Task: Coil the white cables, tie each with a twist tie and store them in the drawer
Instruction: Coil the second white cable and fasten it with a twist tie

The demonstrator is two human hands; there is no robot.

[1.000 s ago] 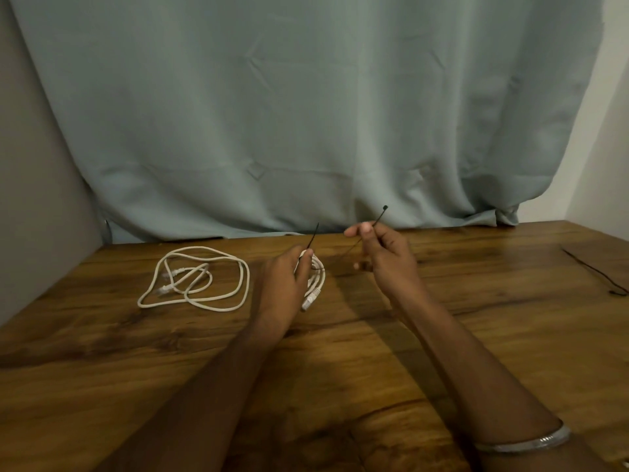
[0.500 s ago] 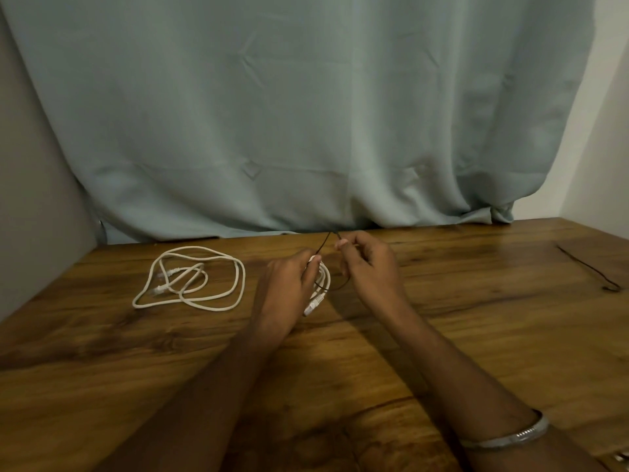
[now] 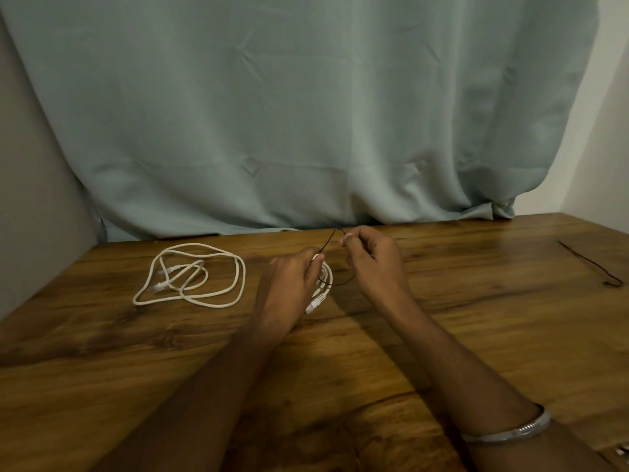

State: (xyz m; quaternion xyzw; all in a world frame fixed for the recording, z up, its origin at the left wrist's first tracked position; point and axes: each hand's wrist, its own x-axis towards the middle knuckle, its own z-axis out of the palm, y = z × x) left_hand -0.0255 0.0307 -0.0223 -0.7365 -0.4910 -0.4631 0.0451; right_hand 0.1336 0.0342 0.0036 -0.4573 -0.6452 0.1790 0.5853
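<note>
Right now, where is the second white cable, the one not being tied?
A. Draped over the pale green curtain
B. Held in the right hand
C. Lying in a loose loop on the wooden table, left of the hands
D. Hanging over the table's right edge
C: the loose white cable lies untied on the wooden table, left of the left hand, which holds the coiled white cable, while the right hand pinches the thin dark twist tie.

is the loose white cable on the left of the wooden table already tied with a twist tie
No, the loose white cable lies in open untidy loops on the wooden table with no tie round it.
</note>
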